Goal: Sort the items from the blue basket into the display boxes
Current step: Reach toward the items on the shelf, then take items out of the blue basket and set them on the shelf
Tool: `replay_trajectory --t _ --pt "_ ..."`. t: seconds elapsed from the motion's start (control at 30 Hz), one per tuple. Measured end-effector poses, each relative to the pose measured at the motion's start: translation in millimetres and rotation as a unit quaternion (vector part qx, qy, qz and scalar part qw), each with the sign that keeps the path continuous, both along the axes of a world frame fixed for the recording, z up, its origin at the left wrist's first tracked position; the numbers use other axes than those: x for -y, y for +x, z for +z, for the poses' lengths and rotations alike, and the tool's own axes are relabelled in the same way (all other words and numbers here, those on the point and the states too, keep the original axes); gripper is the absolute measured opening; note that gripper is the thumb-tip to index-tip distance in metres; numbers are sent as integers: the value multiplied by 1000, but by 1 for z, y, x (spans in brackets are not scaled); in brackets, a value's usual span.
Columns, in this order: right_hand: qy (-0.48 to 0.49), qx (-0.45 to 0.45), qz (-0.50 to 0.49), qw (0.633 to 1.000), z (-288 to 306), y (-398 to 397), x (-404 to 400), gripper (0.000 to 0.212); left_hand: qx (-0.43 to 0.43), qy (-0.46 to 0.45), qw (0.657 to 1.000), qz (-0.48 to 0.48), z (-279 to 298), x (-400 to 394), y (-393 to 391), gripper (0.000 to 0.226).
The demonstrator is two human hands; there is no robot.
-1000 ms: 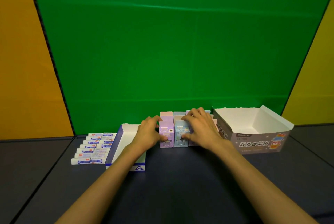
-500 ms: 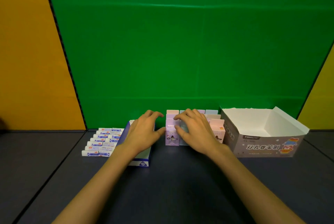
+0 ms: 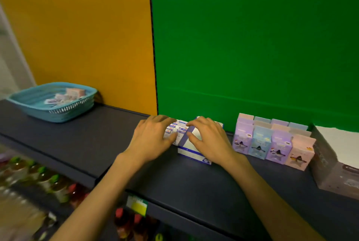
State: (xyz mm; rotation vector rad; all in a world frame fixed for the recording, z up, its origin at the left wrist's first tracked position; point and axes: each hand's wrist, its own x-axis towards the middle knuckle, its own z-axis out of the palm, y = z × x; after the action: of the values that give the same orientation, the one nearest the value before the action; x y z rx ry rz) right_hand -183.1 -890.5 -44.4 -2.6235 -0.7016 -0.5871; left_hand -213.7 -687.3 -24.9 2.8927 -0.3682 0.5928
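The blue basket (image 3: 64, 112) stands at the far left of the dark shelf, with a pink box (image 3: 74, 92) and a few small packets inside. My left hand (image 3: 153, 137) rests with loosely bent fingers on a row of small white packets (image 3: 179, 126). My right hand (image 3: 209, 139) lies spread over the blue-and-white display box (image 3: 191, 153) just right of them, thumb at its blue edge. Pastel cartons (image 3: 260, 141) stand in rows further right, beside a grey display box (image 3: 326, 165) with a white inside.
The dark shelf (image 3: 81, 143) runs along an orange wall and a green backdrop. A lower shelf holds bottles (image 3: 48, 180), blurred, and a yellow price tag (image 3: 137, 204) hangs on the shelf's front edge.
Both hands have left the pastel cartons and moved left onto the white packets and the blue-and-white box. The view has swung left, bringing the blue basket in.
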Motion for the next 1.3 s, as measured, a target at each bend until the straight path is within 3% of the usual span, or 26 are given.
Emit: replay_trajectory --t 0.33,0.8,1.3 --pt "-14 -16 87 996 1 -7 -137 36 -24 10 995 101 -6 -138 -37 55" --pt "-27 -3 62 998 13 -18 -355 35 -25 17 992 119 -1 -363 -64 58" --pt "-21 17 49 998 31 47 -499 34 2 -32 990 134 6 -538 -12 55"
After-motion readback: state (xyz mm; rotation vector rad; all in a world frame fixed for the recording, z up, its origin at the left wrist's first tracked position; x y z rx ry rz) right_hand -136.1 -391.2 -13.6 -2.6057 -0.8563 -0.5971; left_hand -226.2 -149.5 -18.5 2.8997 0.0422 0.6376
